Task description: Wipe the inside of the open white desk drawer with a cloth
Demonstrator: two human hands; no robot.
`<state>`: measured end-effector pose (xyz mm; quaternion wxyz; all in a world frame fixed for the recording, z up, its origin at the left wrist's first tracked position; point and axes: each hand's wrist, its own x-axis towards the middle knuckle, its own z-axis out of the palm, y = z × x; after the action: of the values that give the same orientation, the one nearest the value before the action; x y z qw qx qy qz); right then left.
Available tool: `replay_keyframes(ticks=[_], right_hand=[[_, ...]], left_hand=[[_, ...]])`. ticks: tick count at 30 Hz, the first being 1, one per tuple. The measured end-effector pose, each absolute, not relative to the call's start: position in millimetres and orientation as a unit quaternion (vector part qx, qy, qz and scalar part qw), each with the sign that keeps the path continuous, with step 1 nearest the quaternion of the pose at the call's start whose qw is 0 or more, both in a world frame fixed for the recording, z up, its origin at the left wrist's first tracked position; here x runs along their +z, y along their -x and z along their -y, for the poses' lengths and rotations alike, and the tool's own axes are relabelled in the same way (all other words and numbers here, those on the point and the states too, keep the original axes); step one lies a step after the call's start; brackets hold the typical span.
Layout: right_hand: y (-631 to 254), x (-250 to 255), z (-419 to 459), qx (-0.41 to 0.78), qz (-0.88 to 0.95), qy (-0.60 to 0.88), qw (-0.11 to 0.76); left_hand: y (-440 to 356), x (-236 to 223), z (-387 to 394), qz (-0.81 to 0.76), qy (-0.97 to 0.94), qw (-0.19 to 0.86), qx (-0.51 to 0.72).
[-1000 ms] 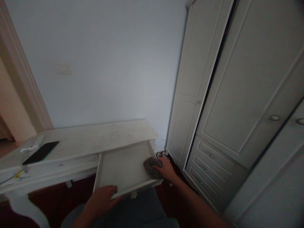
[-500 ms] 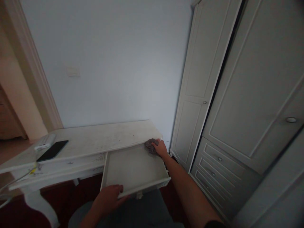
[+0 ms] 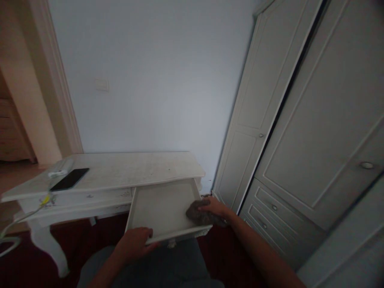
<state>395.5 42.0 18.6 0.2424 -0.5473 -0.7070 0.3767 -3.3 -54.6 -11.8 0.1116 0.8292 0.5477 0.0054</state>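
Observation:
A pulled-out white drawer (image 3: 162, 210) juts from the worn white desk (image 3: 120, 170) above my lap. My left hand (image 3: 135, 242) grips its front panel near the left corner, thumb inside and fingers underneath. In my right hand (image 3: 214, 206) is a bunched grey-brown cloth (image 3: 198, 212), pressed against the drawer's right side near the front corner. Part of the cloth hangs outside over that side wall. The drawer's small front knob (image 3: 172, 243) shows between my hands.
On the desk's left end lie a dark tablet or phone (image 3: 70, 179) and a white device (image 3: 61, 168). A cable with a yellow tag (image 3: 45, 200) hangs off the front edge. A grey-white wardrobe (image 3: 240, 156) stands at the right, and a wall lies behind the desk.
My right hand has drawn the cloth from the drawer's back right corner toward its front right corner. My left hand keeps its hold on the front panel. The view has shifted slightly.

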Motion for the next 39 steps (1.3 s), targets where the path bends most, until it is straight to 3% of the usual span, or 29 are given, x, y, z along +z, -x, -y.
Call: replay_keyframes(ticks=[2, 6, 8, 17, 24, 29, 39], right_hand=[[-397.2, 16.6, -15.7, 0.352, 0.721, 0.559, 0.211], [-366.9, 6.5, 24.8, 0.111, 0.777, 0.600, 0.154], [-334.5, -0.6, 36.7, 0.056, 0.802, 0.576, 0.149], [-183.0, -9.1, 49.7, 0.045, 0.875, 0.452, 0.166], [-278.4, 1.4, 34.5, 0.070, 0.848, 0.514, 0.110], [-339.7, 3.2, 32.5, 0.048, 0.796, 0.591, 0.122], [-217.9, -12.8, 52.3, 0.022, 0.872, 0.463, 0.157]], left_hand=[[3.7, -14.3, 54.4, -0.548, -0.829, 0.112, 0.009], [4.5, -21.2, 53.0, -0.547, -0.830, 0.110, 0.021], [5.0, -24.9, 50.9, -0.546, -0.829, 0.113, 0.028], [12.2, -26.9, 46.9, -0.514, -0.817, 0.206, 0.161], [11.2, -30.6, 48.8, -0.548, -0.804, 0.190, 0.127], [10.3, -28.0, 48.2, -0.565, -0.793, 0.198, 0.112], [9.4, -21.7, 49.0, -0.529, -0.804, 0.226, 0.148]])
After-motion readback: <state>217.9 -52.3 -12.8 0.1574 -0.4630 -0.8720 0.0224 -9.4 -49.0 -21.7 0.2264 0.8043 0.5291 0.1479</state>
